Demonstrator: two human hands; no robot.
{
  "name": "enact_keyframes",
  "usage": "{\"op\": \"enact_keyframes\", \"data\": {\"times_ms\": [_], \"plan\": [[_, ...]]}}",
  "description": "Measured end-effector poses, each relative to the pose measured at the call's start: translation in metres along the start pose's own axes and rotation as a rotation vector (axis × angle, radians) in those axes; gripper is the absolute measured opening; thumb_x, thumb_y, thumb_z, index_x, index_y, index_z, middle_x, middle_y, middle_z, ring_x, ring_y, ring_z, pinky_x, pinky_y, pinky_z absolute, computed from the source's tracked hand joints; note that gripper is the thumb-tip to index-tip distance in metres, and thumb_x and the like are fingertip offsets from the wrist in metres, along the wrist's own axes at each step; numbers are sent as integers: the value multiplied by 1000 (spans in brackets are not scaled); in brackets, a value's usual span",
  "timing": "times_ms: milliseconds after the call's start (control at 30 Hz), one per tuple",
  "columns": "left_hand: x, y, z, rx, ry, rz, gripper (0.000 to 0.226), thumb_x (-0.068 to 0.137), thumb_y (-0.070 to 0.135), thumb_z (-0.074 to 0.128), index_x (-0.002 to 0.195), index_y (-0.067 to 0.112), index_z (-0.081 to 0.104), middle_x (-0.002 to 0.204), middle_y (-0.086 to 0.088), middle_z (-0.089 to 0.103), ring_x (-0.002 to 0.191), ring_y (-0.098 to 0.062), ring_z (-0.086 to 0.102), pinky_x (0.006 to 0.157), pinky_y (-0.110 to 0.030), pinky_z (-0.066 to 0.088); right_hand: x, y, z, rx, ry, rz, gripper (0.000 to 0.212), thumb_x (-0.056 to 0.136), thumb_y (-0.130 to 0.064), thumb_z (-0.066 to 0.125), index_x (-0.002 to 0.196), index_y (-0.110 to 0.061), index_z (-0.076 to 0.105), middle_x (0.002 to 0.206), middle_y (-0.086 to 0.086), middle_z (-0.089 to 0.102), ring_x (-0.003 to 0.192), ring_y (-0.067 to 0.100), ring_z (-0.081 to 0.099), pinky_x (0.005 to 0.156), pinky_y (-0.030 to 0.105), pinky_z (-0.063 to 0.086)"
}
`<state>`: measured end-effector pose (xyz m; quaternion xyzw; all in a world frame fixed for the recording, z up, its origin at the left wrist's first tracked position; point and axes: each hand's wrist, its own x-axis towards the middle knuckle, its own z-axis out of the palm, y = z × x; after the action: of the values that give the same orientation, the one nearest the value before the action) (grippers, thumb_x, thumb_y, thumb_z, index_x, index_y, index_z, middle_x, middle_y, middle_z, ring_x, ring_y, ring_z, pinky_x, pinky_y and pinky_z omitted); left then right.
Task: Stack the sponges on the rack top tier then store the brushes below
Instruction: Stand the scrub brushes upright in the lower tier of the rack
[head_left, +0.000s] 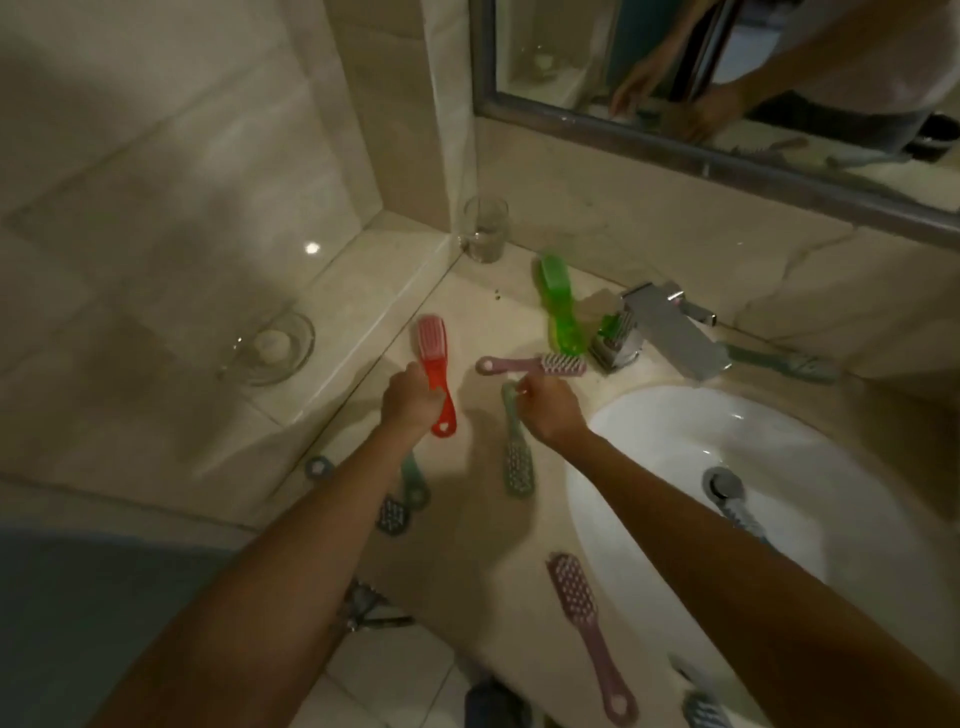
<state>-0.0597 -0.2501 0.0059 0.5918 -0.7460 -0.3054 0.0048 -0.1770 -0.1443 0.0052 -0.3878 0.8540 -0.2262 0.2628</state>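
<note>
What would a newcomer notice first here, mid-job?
The left hand gripping a red brush at the counter's left edge stands out first, with the right hand beside it at the handle end of a teal brush. Next, a bright green brush sits by the tap, and more brushes lie scattered on the counter around the white sink.

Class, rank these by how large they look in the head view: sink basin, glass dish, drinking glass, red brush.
1. Sink basin, by far the largest.
2-3. Red brush and glass dish: unsure; the brush looks longer, the dish broader.
4. Drinking glass, smallest, though farthest from the camera.
</note>
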Motion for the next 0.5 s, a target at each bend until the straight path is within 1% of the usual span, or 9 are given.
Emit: {"op": "enact_keyframes", "data": {"times_ms": [67,133,167,200,267,333,433,500], "plan": [[21,9,8,40,-32,4,41,89,18,55,126,1,44,111,-18,61,96,-31,63,78,-35,54,24,3,-11,51,108,52,25,92,-8,46,112,3,56,117,23,59,108,38,56,86,38,45],[35,14,15,65,-55,2,70,87,17,59,143,4,20,121,-21,55,103,-33,60,82,-37,53,47,6,-21,40,139,112,30,90,-7,48,119,4,49,122,25,53,109,39,54,87,41,45],[40,14,19,61,-55,-6,82,85,17,62,146,6,9,126,-21,51,107,-34,58,84,-38,51,57,7,-25,14,142,129,34,89,-6,48,121,4,45,124,25,51,108,40,54,86,42,46],[44,14,23,45,-44,-23,88,84,15,64,147,7,2,130,-22,47,110,-35,55,86,-39,50,68,8,-28,-26,151,138,36,89,-5,47,123,4,42,125,25,49,107,40,54,85,44,46],[47,11,30,-18,-3,-62,92,83,11,64,147,10,-2,134,-24,42,116,-38,50,91,-44,49,84,11,-32,-114,187,135,36,88,-1,43,123,4,40,126,24,46,110,39,52,83,44,45],[51,9,36,-59,22,-82,90,84,10,62,146,10,-3,133,-26,42,116,-39,48,93,-47,48,102,13,-31,-186,186,143,35,88,-2,41,123,2,38,125,23,46,111,38,50,82,43,45],[58,8,38,-106,40,-115,88,86,10,59,146,4,-5,134,-26,43,117,-39,50,93,-43,47,119,17,-24,-278,103,180,43,90,-5,41,131,1,30,128,25,45,116,40,47,90,45,43],[60,7,37,-175,72,-98,78,90,5,51,147,4,-1,139,-24,39,120,-38,48,97,-42,44,127,23,-19,-353,64,220,53,93,-8,39,141,1,17,135,26,39,121,41,44,96,45,39]]}}
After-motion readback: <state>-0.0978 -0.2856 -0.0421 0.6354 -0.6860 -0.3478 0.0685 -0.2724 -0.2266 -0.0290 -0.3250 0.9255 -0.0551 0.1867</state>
